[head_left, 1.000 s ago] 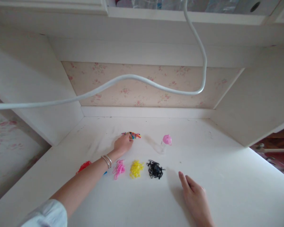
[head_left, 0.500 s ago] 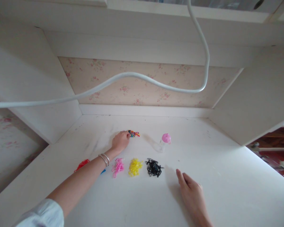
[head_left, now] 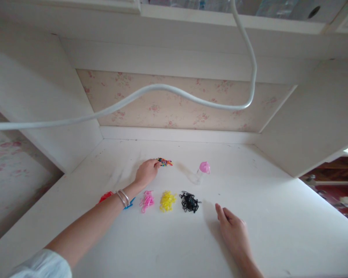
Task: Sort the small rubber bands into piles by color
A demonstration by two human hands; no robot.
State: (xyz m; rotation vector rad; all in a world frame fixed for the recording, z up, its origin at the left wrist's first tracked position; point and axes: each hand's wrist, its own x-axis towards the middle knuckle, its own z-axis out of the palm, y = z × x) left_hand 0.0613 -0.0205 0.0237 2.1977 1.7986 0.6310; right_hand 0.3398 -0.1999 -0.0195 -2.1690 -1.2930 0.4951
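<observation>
My left hand (head_left: 145,172) reaches forward across the white desk (head_left: 266,216), its curled fingertips touching a small mixed pile of coloured rubber bands (head_left: 165,162). Silver bangles circle that wrist. In a row nearer me lie sorted heaps: red bands (head_left: 105,196), blue bands (head_left: 130,203) partly hidden by my forearm, pink bands (head_left: 147,200), yellow bands (head_left: 167,200) and black bands (head_left: 189,201). My right hand (head_left: 233,231) rests flat on the desk, fingers stretched out, just right of the black heap and holding nothing.
A small clear bottle with a pink cap (head_left: 201,171) lies on the desk behind the heaps. A white cable (head_left: 168,89) hangs across the view. White side panels and floral wallpaper (head_left: 174,104) enclose the desk at the back.
My left hand stays at the mixed pile, fingers shifting slightly on it. The right hand has barely moved. The view has shifted a little.
</observation>
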